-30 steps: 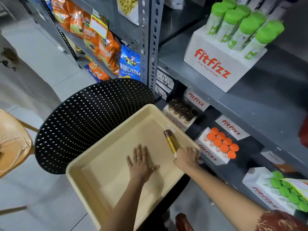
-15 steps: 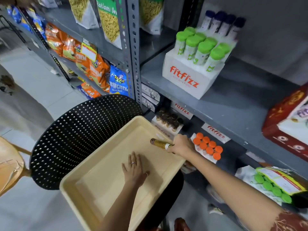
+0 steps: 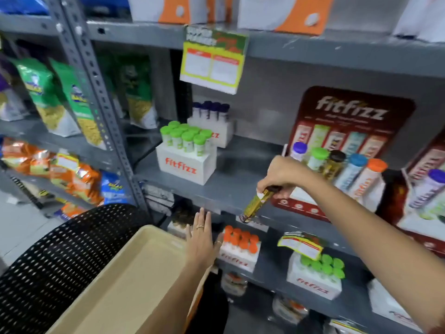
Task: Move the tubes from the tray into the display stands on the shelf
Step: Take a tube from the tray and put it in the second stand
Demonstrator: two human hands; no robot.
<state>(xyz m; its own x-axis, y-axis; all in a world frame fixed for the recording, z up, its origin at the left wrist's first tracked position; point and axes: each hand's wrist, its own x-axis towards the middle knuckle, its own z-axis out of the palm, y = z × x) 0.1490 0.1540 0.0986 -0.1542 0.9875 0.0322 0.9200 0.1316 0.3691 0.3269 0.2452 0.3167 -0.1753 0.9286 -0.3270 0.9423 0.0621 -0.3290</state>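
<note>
My right hand (image 3: 280,175) grips a gold tube (image 3: 256,203) by its dark cap end, and the tube hangs tilted down-left in front of the middle shelf edge. Just right of it stands a red fitfizz display stand (image 3: 346,121) holding tubes with purple, green, black, blue and orange caps. My left hand (image 3: 201,242) is flat and open over the far corner of the beige tray (image 3: 134,280), which shows no tubes in its visible part.
The tray rests on a black perforated chair (image 3: 48,256). White fitfizz boxes hold green-capped tubes (image 3: 185,138), orange-capped tubes (image 3: 240,239) and more green ones (image 3: 322,263). Snack bags (image 3: 60,97) fill the shelves at left. A yellow price tag (image 3: 212,66) hangs above.
My right hand lifted the gold tube out of the tray and up toward the middle shelf, turning it cap-up. My left hand slid to the tray's far corner. The view tilted upward.
</note>
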